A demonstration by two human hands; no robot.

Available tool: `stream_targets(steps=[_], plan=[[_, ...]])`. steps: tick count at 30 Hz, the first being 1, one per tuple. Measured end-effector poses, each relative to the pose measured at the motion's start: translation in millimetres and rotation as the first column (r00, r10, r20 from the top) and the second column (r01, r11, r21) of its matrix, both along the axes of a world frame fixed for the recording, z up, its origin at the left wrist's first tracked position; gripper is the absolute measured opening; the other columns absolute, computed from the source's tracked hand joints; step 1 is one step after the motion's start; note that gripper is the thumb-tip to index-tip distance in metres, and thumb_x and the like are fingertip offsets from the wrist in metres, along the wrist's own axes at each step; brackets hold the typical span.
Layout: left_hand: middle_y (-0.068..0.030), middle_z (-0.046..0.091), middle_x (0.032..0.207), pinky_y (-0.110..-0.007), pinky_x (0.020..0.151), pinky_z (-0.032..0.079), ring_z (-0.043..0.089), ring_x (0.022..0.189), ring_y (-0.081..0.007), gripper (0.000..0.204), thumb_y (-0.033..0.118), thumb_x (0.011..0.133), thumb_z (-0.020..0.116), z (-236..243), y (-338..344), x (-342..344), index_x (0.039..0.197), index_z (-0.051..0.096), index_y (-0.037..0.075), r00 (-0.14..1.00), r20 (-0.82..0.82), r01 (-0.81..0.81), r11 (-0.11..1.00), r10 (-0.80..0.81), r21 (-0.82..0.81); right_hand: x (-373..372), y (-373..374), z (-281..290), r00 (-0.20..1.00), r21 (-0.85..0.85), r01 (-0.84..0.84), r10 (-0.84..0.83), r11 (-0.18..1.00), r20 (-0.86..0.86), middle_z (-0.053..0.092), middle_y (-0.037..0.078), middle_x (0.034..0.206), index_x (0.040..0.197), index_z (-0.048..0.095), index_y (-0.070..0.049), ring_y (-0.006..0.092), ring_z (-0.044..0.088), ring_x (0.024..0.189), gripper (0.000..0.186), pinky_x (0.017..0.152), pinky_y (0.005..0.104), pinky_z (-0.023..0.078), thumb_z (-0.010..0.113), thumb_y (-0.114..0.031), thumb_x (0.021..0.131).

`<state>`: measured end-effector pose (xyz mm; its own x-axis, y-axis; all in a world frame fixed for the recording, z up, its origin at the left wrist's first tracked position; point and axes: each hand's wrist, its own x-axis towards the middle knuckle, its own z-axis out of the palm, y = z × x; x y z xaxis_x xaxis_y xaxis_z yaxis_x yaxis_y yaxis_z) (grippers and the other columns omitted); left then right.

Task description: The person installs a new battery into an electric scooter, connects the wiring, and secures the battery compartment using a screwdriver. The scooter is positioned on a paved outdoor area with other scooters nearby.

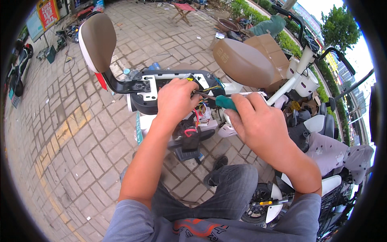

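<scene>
My right hand point(260, 121) grips a screwdriver point(225, 102) by its green handle. The metal shaft points left, its tip at the fingers of my left hand point(176, 96). Those left fingers are closed in a pinch over the open seat compartment point(161, 84) of a white electric scooter point(151, 89); what they pinch is too small and covered to make out. Coloured wires point(200, 109) spread out below the screwdriver. Thick red cables point(190, 131) run down to a black part point(189, 147) on the near side. The brown saddle point(242, 62) is tipped up on the right.
A brown backrest point(100, 42) rises at the scooter's rear, on the left. The handlebar point(310, 42) is at the far right, with a cardboard box point(268, 50) behind the saddle. Another vehicle's wheel point(260, 201) is by my right leg. A folding stool point(183, 11) stands far off on the paving.
</scene>
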<state>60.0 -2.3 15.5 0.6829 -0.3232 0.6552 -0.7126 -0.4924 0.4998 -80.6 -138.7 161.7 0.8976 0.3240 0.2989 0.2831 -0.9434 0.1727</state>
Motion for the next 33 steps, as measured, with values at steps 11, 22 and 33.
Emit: stream_targets(steps=[11,22,33], plan=[[-0.0034,0.065,0.077,-0.037,0.065,0.051,0.062,0.078,-0.0253,0.019,0.023,0.070,0.079,5,7,2,0.086,0.074,0.013,0.996,-0.015,0.085,0.993,-0.084,0.082,14,0,19,0.994,0.105,0.069,-0.059,0.992,-0.097,0.055,0.015,0.102,0.110,0.054,-0.006,0.0370,0.063,0.074,0.031,0.060,0.0436,0.051,0.068,-0.011,0.083],[-0.0080,0.067,0.074,-0.041,0.065,0.050,0.063,0.075,-0.0285,0.015,0.021,0.072,0.073,18,8,8,0.085,0.075,0.015,0.985,-0.128,0.147,0.954,-0.117,0.260,5,6,9,0.994,-0.049,0.056,-0.060,0.997,-0.090,0.056,0.013,0.093,0.102,0.054,-0.005,0.0322,0.066,0.071,0.025,0.057,0.0406,0.053,0.066,-0.013,0.081],[-0.0093,0.065,0.069,-0.043,0.061,0.049,0.062,0.071,-0.0286,0.015,0.027,0.074,0.074,15,5,8,0.085,0.076,0.017,0.990,-0.117,0.103,0.956,-0.073,0.275,3,-6,-5,0.996,0.189,-0.070,0.059,0.979,0.059,0.058,0.012,0.091,0.102,0.054,-0.008,0.0298,0.065,0.064,0.024,0.050,0.0396,0.052,0.067,-0.018,0.085]])
